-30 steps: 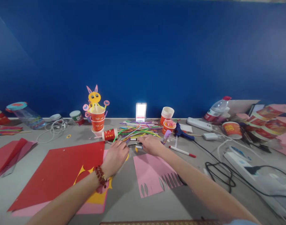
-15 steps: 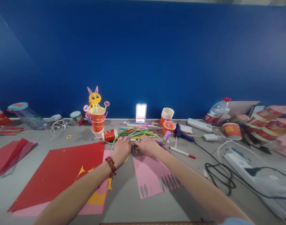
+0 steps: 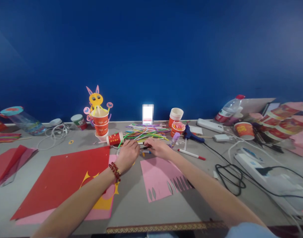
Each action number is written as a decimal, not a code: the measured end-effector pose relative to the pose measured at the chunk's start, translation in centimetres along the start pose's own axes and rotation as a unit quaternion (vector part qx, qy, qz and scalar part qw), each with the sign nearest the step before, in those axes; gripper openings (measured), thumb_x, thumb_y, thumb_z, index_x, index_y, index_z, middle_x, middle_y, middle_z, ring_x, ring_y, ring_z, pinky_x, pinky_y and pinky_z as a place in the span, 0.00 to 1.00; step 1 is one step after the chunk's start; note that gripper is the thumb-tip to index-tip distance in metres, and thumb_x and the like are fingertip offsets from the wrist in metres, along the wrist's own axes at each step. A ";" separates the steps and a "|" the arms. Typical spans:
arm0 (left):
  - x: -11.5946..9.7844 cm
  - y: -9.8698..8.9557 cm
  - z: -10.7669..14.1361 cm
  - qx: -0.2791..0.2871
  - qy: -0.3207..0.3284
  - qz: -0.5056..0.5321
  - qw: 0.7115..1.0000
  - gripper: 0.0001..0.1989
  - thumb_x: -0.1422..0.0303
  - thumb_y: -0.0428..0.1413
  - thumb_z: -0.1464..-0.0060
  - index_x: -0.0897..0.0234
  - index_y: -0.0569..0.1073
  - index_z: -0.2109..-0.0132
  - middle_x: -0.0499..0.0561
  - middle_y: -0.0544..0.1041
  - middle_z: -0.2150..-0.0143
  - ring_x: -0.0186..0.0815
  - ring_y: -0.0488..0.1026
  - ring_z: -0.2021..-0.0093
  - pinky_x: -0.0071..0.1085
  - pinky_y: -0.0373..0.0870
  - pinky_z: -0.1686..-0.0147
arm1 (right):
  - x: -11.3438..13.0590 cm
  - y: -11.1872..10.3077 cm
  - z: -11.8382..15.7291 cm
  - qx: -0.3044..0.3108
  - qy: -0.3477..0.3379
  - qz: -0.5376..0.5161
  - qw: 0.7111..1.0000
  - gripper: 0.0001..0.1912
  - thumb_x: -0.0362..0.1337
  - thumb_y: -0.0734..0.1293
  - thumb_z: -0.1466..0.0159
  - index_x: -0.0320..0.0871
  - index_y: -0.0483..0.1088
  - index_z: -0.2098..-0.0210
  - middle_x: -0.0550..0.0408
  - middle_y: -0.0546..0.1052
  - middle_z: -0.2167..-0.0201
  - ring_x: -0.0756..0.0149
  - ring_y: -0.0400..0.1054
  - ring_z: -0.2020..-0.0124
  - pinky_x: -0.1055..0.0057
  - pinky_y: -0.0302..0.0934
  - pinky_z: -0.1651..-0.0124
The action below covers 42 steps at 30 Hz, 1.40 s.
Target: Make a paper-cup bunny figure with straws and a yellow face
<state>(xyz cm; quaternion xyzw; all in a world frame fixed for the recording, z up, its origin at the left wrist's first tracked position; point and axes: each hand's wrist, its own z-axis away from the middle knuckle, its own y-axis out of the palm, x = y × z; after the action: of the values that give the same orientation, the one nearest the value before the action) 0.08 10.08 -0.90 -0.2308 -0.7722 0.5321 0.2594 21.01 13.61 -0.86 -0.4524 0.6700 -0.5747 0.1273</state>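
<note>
My left hand (image 3: 128, 152), with a beaded bracelet at the wrist, has its fingers curled over a small dark and white pen-like item (image 3: 142, 145) in front of the straw pile. On the other side of that item, my right hand (image 3: 158, 147) is closed with fingertips on its right part. Just behind both hands lie many coloured straws (image 3: 146, 133). A red paper cup (image 3: 114, 138) rests on its side left of my left hand. Below my right hand is a pink sheet (image 3: 157, 178) with slits cut out. What my fingers grip is small and partly hidden.
Red sheet (image 3: 67, 178) at left, with yellow scraps. Cup figure (image 3: 101, 122) stands behind it. To the right are a cup stack (image 3: 175, 115), marker (image 3: 191, 154), blue glue gun (image 3: 192, 136), black cable (image 3: 231, 178), power strip (image 3: 260, 178) and bottle (image 3: 228, 110).
The view has tilted down slightly, showing more of the table's front edge. Both hands stay close together, and a dark and a blue part now show between them.
</note>
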 end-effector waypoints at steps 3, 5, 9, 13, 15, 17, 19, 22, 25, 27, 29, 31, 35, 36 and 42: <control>-0.1 0.1 0.0 0.000 0.004 0.000 1.000 0.08 0.74 0.49 0.36 0.66 0.73 0.61 0.57 0.75 0.61 0.45 0.68 0.53 0.43 0.59 0.48 | 0.3 0.6 0.4 -0.012 0.012 0.004 1.000 0.15 0.21 0.63 0.42 0.42 0.68 0.58 0.52 0.76 0.61 0.62 0.70 0.60 0.69 0.62 0.58; -0.2 0.2 0.0 0.001 -0.002 -0.001 1.000 0.09 0.73 0.48 0.36 0.66 0.73 0.62 0.57 0.75 0.62 0.46 0.68 0.54 0.43 0.60 0.50 | 0.5 0.9 0.7 -0.021 0.023 0.015 0.999 0.15 0.22 0.62 0.40 0.42 0.68 0.57 0.50 0.76 0.60 0.61 0.70 0.59 0.68 0.62 0.58; -0.3 0.1 0.2 0.000 -0.010 0.002 1.000 0.09 0.74 0.48 0.36 0.66 0.73 0.60 0.57 0.75 0.62 0.46 0.68 0.54 0.43 0.60 0.52 | 0.5 1.0 1.1 -0.026 0.015 0.032 0.999 0.14 0.22 0.62 0.38 0.43 0.70 0.56 0.50 0.76 0.59 0.61 0.70 0.57 0.68 0.62 0.55; -0.4 0.2 0.2 -0.002 -0.017 0.005 1.000 0.09 0.74 0.48 0.36 0.65 0.73 0.59 0.57 0.75 0.61 0.46 0.68 0.53 0.43 0.60 0.51 | 0.2 1.1 1.1 -0.030 0.003 0.049 0.998 0.14 0.23 0.62 0.37 0.43 0.70 0.56 0.50 0.77 0.58 0.61 0.70 0.56 0.68 0.64 0.54; -0.4 0.4 0.3 -0.003 -0.026 0.003 1.000 0.09 0.74 0.48 0.36 0.65 0.73 0.59 0.57 0.75 0.61 0.46 0.68 0.54 0.44 0.60 0.52 | 0.3 1.3 1.0 -0.031 -0.002 0.061 0.998 0.13 0.23 0.62 0.36 0.43 0.71 0.55 0.49 0.77 0.59 0.61 0.71 0.56 0.67 0.65 0.54; -0.3 0.6 0.4 -0.004 -0.037 0.000 0.999 0.10 0.74 0.47 0.36 0.65 0.73 0.59 0.58 0.76 0.61 0.47 0.68 0.54 0.45 0.60 0.52 | 0.6 1.4 1.1 -0.033 -0.010 0.071 0.997 0.14 0.24 0.62 0.35 0.42 0.70 0.53 0.48 0.78 0.58 0.59 0.71 0.55 0.64 0.65 0.52; -0.1 0.8 0.7 -0.005 -0.047 -0.002 0.999 0.10 0.73 0.47 0.35 0.65 0.74 0.59 0.59 0.76 0.61 0.48 0.68 0.54 0.45 0.60 0.51 | 0.9 1.3 1.4 -0.039 -0.021 0.078 0.996 0.16 0.25 0.61 0.34 0.42 0.69 0.49 0.46 0.77 0.54 0.58 0.70 0.50 0.61 0.64 0.47; 0.1 0.9 1.2 -0.002 -0.056 -0.001 0.998 0.10 0.73 0.47 0.35 0.66 0.74 0.58 0.59 0.76 0.60 0.48 0.67 0.53 0.45 0.60 0.51 | 1.4 0.6 2.3 -0.051 -0.035 0.082 0.995 0.18 0.26 0.60 0.33 0.42 0.68 0.45 0.46 0.75 0.47 0.56 0.66 0.44 0.57 0.60 0.40; 0.1 1.0 1.5 0.001 -0.062 0.003 0.998 0.10 0.73 0.48 0.36 0.65 0.74 0.59 0.58 0.76 0.61 0.48 0.67 0.52 0.45 0.59 0.50 | 1.8 -0.3 3.8 -0.063 -0.033 0.082 0.994 0.17 0.28 0.59 0.32 0.42 0.69 0.46 0.46 0.76 0.48 0.55 0.67 0.45 0.55 0.60 0.41; 0.2 1.0 1.5 0.002 -0.068 0.007 0.998 0.10 0.73 0.48 0.36 0.65 0.74 0.59 0.58 0.76 0.61 0.48 0.68 0.53 0.45 0.59 0.50 | 2.2 -0.9 5.1 -0.072 -0.024 0.080 0.994 0.15 0.30 0.59 0.31 0.43 0.70 0.47 0.46 0.77 0.51 0.56 0.68 0.47 0.55 0.62 0.42; 0.3 0.8 1.5 0.004 -0.071 0.015 0.997 0.10 0.73 0.47 0.35 0.66 0.74 0.58 0.58 0.76 0.60 0.48 0.68 0.53 0.46 0.60 0.50 | 2.8 -1.5 6.6 -0.072 -0.012 0.073 0.995 0.14 0.31 0.59 0.30 0.43 0.71 0.50 0.46 0.78 0.53 0.56 0.69 0.49 0.56 0.63 0.44; 0.3 0.2 1.8 0.005 -0.070 0.027 0.997 0.10 0.72 0.47 0.34 0.66 0.73 0.55 0.59 0.76 0.58 0.48 0.67 0.52 0.46 0.60 0.51 | 3.9 -2.0 8.3 -0.036 -0.002 0.052 0.998 0.12 0.32 0.60 0.31 0.44 0.73 0.53 0.47 0.79 0.55 0.57 0.71 0.53 0.58 0.66 0.49; -0.8 -1.5 3.4 0.017 -0.044 0.071 0.996 0.10 0.68 0.47 0.34 0.64 0.73 0.57 0.55 0.76 0.59 0.44 0.68 0.53 0.41 0.63 0.51 | 6.9 -3.1 11.5 0.091 -0.012 0.043 0.995 0.15 0.37 0.66 0.36 0.45 0.71 0.50 0.46 0.78 0.52 0.55 0.71 0.52 0.59 0.66 0.49; -1.4 -1.9 4.0 0.025 -0.031 0.086 0.995 0.11 0.67 0.47 0.34 0.63 0.73 0.58 0.53 0.75 0.60 0.42 0.69 0.55 0.39 0.64 0.53 | 7.6 -3.2 12.2 0.104 -0.009 0.050 0.993 0.18 0.37 0.68 0.38 0.45 0.70 0.48 0.46 0.78 0.50 0.54 0.70 0.50 0.58 0.65 0.47; -5.6 -3.4 7.3 0.118 -0.015 0.319 0.940 0.11 0.67 0.47 0.34 0.63 0.71 0.63 0.50 0.74 0.63 0.36 0.70 0.62 0.31 0.66 0.61 | 8.9 -1.3 13.6 0.142 0.001 0.121 0.983 0.20 0.33 0.67 0.40 0.39 0.70 0.48 0.43 0.78 0.51 0.51 0.71 0.50 0.58 0.68 0.52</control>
<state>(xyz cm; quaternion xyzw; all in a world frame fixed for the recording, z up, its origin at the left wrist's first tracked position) -0.67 0.26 -0.74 -0.4242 -0.5936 0.6780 0.0898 26.06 -1.86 -0.77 -0.3453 0.6316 -0.6444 0.2581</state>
